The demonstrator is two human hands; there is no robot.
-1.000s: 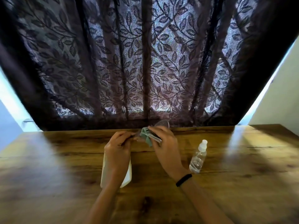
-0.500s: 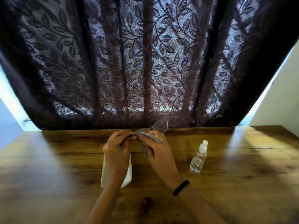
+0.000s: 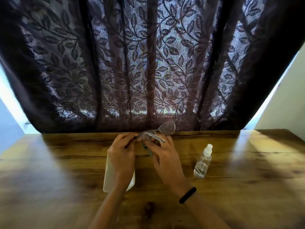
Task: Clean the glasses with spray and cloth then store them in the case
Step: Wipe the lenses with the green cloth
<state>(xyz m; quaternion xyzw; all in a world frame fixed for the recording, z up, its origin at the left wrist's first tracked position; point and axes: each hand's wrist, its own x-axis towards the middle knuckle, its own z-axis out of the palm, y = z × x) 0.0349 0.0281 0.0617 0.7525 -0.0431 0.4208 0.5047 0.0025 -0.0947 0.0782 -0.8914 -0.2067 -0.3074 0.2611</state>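
Both hands hold the glasses [image 3: 166, 128] up over the far middle of the wooden table [image 3: 66, 187]. My left hand [image 3: 121, 156] pinches the frame's left end. My right hand [image 3: 165, 156] grips the near lens with the grey-green cloth [image 3: 149, 151] under its fingers; only a dark strip of cloth shows. One lens sticks out to the upper right, and a folded temple crosses my right fingers. The white case [image 3: 107, 176] lies flat under my left wrist, mostly hidden. A small clear spray bottle [image 3: 203, 162] with a white cap stands to the right of my right hand.
A dark leaf-patterned curtain [image 3: 148, 63] hangs right behind the table's far edge. Bright window light shows at both sides. A pale wall [image 3: 288, 96] rises at the right. A black band [image 3: 187, 195] sits on my right wrist.
The cloth, bunched on top of the glasses a second ago, has slid down under my right fingers. The glasses have tilted so one lens points up and to the right.
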